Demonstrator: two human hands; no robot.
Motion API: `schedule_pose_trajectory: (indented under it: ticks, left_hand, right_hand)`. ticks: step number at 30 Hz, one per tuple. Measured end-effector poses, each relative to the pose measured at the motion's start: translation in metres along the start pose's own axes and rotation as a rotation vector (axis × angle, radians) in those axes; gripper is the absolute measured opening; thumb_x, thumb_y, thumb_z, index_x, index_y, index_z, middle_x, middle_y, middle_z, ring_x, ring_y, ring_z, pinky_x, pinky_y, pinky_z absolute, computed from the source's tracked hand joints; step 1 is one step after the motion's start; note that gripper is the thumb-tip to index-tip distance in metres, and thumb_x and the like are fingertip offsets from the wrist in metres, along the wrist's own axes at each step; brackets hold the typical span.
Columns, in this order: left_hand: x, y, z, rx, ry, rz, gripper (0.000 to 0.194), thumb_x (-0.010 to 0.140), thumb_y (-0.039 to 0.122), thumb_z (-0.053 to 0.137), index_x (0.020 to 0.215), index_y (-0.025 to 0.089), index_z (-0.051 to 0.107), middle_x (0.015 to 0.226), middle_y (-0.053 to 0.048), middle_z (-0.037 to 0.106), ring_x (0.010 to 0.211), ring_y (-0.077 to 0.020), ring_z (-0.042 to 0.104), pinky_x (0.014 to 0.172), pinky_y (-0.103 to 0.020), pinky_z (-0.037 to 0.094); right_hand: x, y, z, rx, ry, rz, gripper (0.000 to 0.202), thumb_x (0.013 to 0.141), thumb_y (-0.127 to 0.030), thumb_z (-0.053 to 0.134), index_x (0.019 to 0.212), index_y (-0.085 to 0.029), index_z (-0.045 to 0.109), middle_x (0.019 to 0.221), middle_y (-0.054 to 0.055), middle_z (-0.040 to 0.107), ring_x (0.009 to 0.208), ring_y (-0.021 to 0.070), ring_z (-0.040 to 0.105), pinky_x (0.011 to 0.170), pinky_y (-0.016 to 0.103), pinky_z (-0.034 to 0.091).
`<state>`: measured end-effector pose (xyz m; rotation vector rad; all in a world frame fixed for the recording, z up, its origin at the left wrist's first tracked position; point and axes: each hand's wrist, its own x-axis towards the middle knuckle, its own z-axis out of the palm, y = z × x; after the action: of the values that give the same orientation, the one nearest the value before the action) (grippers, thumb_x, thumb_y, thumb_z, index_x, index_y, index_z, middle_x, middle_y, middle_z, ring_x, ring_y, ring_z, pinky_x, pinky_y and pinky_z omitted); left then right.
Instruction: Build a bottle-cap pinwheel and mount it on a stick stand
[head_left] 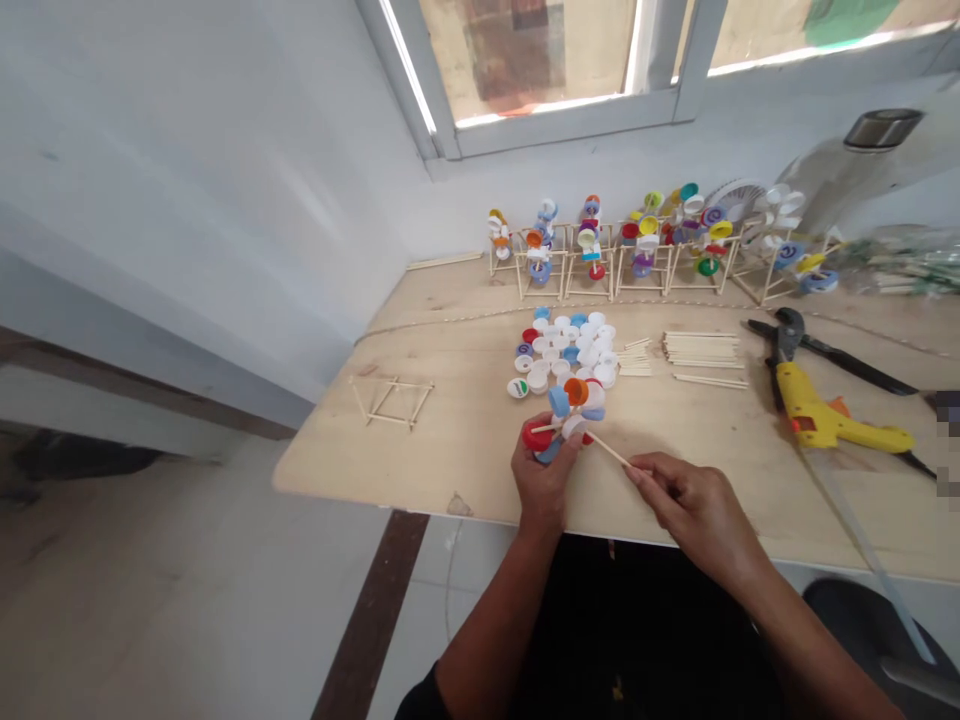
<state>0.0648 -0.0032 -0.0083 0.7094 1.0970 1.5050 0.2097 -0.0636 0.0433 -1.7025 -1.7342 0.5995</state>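
My left hand (546, 478) is closed around a wheel of bottle caps (576, 391) in red, orange, blue and white, held just above the table's front edge. Between thumb and fingers of my right hand (694, 505) is the end of a thin wooden stick (609, 450), whose other end meets the wheel's middle. Another bit of stick pokes out on the wheel's left side. Behind the wheel lies a cluster of loose bottle caps (551, 345), mostly white. The small stick frame (394, 402) stands to the left on the tabletop.
Several finished cap wheels on stick frames (592, 262) line the back. Bundled sticks (701, 350) lie right of the caps. A yellow glue gun (817, 410) and black-handled pliers (789, 335) are at the right. A string (450, 318) crosses the table (457, 460).
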Motion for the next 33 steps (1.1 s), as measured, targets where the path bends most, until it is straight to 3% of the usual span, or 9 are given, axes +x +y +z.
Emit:
schedule_pose_trajectory:
  ticks: [7,14,18,22,26,33]
  left_hand:
    - [0.001,0.004,0.0,-0.16,0.049,-0.04,0.051,0.053,0.03,0.087,0.097,0.017,0.064,0.084,-0.002,0.073,0.076,-0.0142,0.069,0.074,-0.026,0.052]
    - [0.003,0.009,-0.001,-0.24,0.029,-0.06,0.047,0.054,0.028,0.088,0.094,0.017,0.066,0.088,-0.003,0.074,0.082,-0.0156,0.07,0.079,-0.027,0.053]
    - [0.004,0.007,-0.003,-0.245,0.032,-0.075,0.045,0.055,0.028,0.087,0.094,0.017,0.066,0.089,-0.003,0.073,0.084,-0.0166,0.07,0.08,-0.027,0.053]
    - [0.005,0.008,-0.003,-0.268,0.031,-0.083,0.044,0.055,0.027,0.086,0.093,0.017,0.067,0.088,-0.003,0.073,0.083,-0.0159,0.07,0.078,-0.026,0.053]
    - [0.005,0.01,-0.003,-0.299,0.025,-0.09,0.041,0.056,0.026,0.086,0.092,0.017,0.068,0.088,-0.003,0.073,0.083,-0.0146,0.069,0.077,-0.024,0.052]
    - [0.005,0.011,-0.002,-0.312,0.024,-0.11,0.041,0.055,0.029,0.086,0.091,0.017,0.068,0.085,-0.003,0.073,0.084,-0.017,0.069,0.079,-0.028,0.052]
  right_hand:
    - [0.001,0.041,-0.01,-0.436,0.253,-0.016,0.036,0.092,-0.044,0.042,0.083,-0.022,0.069,0.059,0.0,0.065,0.055,0.0163,0.059,0.057,0.028,0.039]
    - [0.008,0.049,-0.015,-0.582,0.273,-0.041,0.032,0.092,-0.039,0.043,0.096,-0.019,0.068,0.07,0.003,0.069,0.064,0.0184,0.061,0.063,0.031,0.041]
    - [-0.002,0.066,-0.044,-0.561,0.434,-0.131,0.029,0.091,-0.038,0.046,0.095,-0.018,0.067,0.079,0.007,0.07,0.072,0.0188,0.063,0.069,0.031,0.045]
    - [-0.015,0.096,-0.087,-0.825,0.57,-0.175,0.024,0.088,-0.032,0.052,0.096,-0.015,0.067,0.089,0.013,0.072,0.08,0.0239,0.063,0.075,0.034,0.046]
    - [-0.023,0.122,-0.114,-0.97,0.491,-0.13,0.028,0.083,-0.031,0.057,0.103,-0.013,0.066,0.098,0.018,0.071,0.083,0.0275,0.064,0.077,0.037,0.044]
    - [-0.017,0.136,-0.118,-0.965,0.335,-0.011,0.033,0.083,-0.026,0.054,0.114,-0.021,0.062,0.118,0.015,0.066,0.097,0.0287,0.061,0.073,0.04,0.041]
